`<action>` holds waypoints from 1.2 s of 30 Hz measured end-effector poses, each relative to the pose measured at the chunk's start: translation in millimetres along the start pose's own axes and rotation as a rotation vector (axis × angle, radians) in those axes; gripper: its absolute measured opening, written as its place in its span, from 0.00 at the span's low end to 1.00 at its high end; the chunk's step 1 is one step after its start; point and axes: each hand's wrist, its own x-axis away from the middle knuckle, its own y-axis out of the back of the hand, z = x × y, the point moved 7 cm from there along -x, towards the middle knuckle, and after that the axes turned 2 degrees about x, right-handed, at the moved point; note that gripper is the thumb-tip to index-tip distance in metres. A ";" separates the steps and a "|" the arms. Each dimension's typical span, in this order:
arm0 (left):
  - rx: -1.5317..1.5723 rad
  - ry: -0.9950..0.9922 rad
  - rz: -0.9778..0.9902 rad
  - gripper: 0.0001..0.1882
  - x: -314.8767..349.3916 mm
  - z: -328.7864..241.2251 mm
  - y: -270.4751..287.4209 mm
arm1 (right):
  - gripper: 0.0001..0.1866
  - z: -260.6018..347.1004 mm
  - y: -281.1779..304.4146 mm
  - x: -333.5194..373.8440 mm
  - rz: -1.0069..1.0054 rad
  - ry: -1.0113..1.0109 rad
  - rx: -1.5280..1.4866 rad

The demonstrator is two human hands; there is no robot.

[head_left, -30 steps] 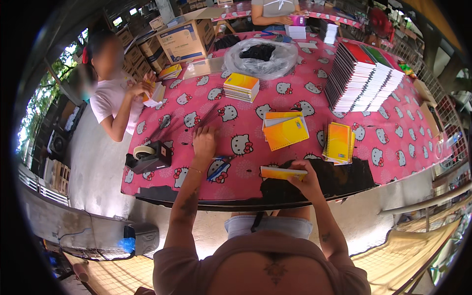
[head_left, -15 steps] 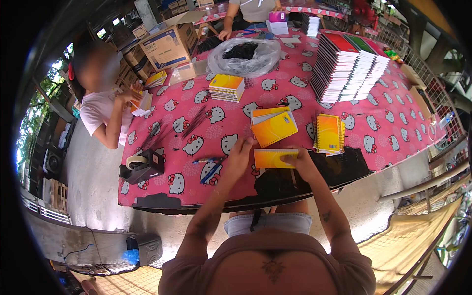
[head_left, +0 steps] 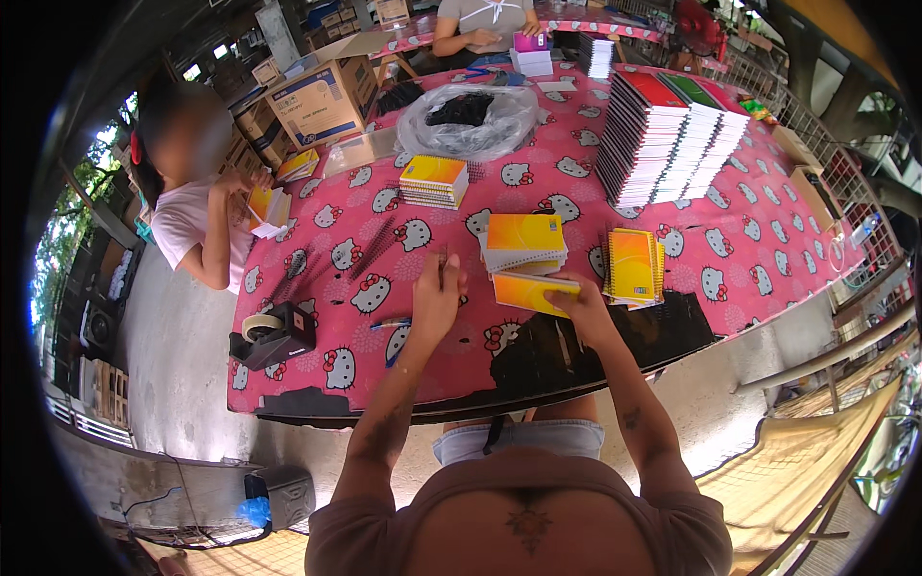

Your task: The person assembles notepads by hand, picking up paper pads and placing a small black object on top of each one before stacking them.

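My right hand (head_left: 581,302) grips the right end of a small yellow-orange notebook (head_left: 523,290), its thumb on the cover. Just beyond lies a short pile of similar notebooks (head_left: 523,235) with white pages showing. My left hand (head_left: 439,296) is raised left of the notebook, apart from it. Its fingers are drawn together, and whatever they may hold is too small to make out. A stack of spiral-bound yellow notebooks (head_left: 634,264) sits to the right. Near my left wrist lies a blue pen-like tool (head_left: 392,324), partly hidden. Dark wire spirals (head_left: 375,252) lie farther left.
A tape dispenser (head_left: 272,336) stands at the table's left edge. Beyond are another yellow notebook stack (head_left: 432,182), a clear plastic bag with black contents (head_left: 468,130), a cardboard box (head_left: 322,101) and tall notebook stacks (head_left: 658,144). Two people work at the left and far sides.
My left hand has moved left and up, away from the notebook. The held notebook has tilted and moved slightly up. The pile beyond it sits straighter, a notebook squarely on top.
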 end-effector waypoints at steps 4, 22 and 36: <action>-0.282 -0.229 0.122 0.12 37.7 -36.3 -5.7 | 0.14 -21.9 -4.3 21.5 0.091 0.052 0.143; -0.388 -0.306 0.148 0.08 42.6 -15.4 6.4 | 0.16 -19.5 -14.9 18.0 0.141 -0.007 0.041; -0.187 -0.341 0.264 0.07 29.6 -23.6 -2.0 | 0.13 -20.3 -13.1 26.5 0.133 0.030 0.036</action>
